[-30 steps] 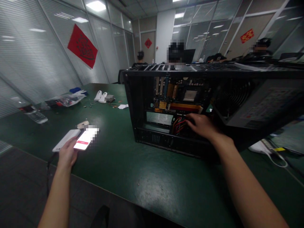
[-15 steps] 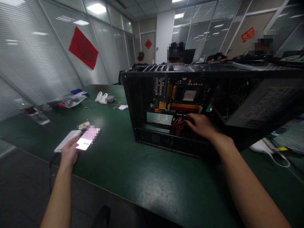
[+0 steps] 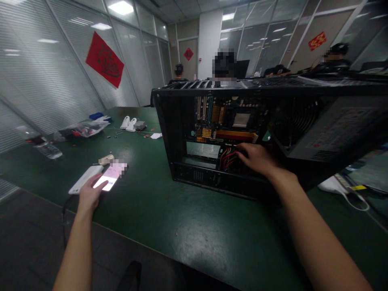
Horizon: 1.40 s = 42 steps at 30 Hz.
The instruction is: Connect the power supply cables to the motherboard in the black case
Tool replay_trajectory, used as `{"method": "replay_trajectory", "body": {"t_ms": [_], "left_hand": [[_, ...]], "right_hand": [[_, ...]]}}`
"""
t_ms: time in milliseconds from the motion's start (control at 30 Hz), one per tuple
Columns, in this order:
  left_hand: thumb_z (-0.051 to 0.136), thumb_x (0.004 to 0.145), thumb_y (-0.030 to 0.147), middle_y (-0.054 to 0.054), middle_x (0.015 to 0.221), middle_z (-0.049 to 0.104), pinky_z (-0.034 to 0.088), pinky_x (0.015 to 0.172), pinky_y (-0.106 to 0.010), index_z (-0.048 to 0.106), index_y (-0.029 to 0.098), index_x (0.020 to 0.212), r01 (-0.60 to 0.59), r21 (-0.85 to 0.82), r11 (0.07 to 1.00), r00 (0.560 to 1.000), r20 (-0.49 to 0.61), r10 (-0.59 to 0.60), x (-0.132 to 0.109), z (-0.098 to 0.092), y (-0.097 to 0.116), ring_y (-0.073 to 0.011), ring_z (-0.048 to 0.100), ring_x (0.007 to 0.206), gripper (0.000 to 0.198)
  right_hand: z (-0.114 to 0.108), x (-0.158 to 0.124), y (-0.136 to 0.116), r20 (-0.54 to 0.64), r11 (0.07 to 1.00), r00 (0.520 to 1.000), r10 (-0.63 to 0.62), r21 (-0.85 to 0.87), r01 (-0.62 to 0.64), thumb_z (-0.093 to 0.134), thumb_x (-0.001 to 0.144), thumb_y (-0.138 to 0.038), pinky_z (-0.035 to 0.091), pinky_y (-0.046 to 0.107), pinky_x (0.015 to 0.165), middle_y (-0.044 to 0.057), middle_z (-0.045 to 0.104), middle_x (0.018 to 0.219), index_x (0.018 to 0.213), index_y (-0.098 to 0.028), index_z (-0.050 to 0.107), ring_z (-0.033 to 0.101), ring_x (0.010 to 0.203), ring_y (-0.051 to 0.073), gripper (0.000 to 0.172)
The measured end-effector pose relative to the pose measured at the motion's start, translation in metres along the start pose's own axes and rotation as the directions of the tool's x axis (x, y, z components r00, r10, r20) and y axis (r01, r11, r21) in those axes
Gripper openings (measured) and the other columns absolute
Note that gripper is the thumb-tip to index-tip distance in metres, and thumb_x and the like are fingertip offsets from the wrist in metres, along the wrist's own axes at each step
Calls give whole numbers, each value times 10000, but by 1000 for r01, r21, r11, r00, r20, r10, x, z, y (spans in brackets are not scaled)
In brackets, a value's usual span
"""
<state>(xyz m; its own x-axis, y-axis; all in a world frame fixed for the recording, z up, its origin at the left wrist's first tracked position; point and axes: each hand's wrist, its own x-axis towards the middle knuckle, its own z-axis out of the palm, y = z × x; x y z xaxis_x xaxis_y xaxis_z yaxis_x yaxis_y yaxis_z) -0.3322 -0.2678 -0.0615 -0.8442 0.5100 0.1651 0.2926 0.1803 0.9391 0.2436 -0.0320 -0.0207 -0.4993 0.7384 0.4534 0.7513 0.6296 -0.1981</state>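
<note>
My left hand is closed round a lit phone, its thumb over the lower screen; part of the screen is blurred. The phone is low over the table beside a white power bank-like slab. An opened computer case lies on its side, its open face toward me. My right hand reaches inside, fingers curled at the right end of a bundle of red, black and yellow cables. What its fingertips grip is hidden. Above them sits the motherboard; a power supply is at the right.
On the green table at left are a bottle, a plastic bag, white objects and a small grey block. A white cable lies right of the case. Other people sit behind it.
My left thumb has moved onto the phone's screen, and the phone has shifted slightly left and down. The right hand stays at the cables. The view has tilted slightly.
</note>
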Motion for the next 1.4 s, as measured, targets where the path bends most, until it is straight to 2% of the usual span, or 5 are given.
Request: {"method": "replay_trajectory", "body": {"t_ms": [467,800,1067,1300,1400], "left_hand": [[645,834,336,-145,1259,693,410,1124,-433,696,112,1203,-155,367,917,986,7,164,6,-5,-15,-300,604,1233,435],[709,770,486,-202,1442,550,422,1102,-500,508,108,1427,-306,637,708,952,222,211,1,2,-8,-396,540,1298,783],[668,791,519,-218,1369,605,453,1062,-501,511,127,1431,-304,718,626,953,238,189,7,3,-11,-400,568,1265,767],[631,821,543,-218,1402,583,401,1106,-521,492,124,1462,-251,668,701,963,244,112,29,6,-8,-402,527,1316,778],[654,798,552,-209,1404,583,425,1076,-526,513,154,1449,-303,721,623,950,278,141,29,6,-10,-415,537,1296,776]], "right_hand": [[1,1,1,8,1000,1000,6,-1,-6,517,928,-278,557,392,847,122,740,1092,1087,-174,671,705,989,274,245],[7,1,3,-21,1000,1000,-2,11,2,523,920,-291,561,397,824,115,747,1047,1062,-179,686,712,941,278,243],[13,1,9,-29,1000,1000,-2,23,2,530,915,-294,564,415,831,114,744,1072,1081,-183,686,714,954,285,253],[11,2,7,-14,1000,1000,-4,13,4,516,915,-300,572,427,816,125,746,1055,1070,-175,687,715,938,296,263],[12,3,8,-11,1000,1000,-5,15,5,518,912,-304,574,435,827,121,746,1063,1070,-182,688,716,947,297,262]]}}
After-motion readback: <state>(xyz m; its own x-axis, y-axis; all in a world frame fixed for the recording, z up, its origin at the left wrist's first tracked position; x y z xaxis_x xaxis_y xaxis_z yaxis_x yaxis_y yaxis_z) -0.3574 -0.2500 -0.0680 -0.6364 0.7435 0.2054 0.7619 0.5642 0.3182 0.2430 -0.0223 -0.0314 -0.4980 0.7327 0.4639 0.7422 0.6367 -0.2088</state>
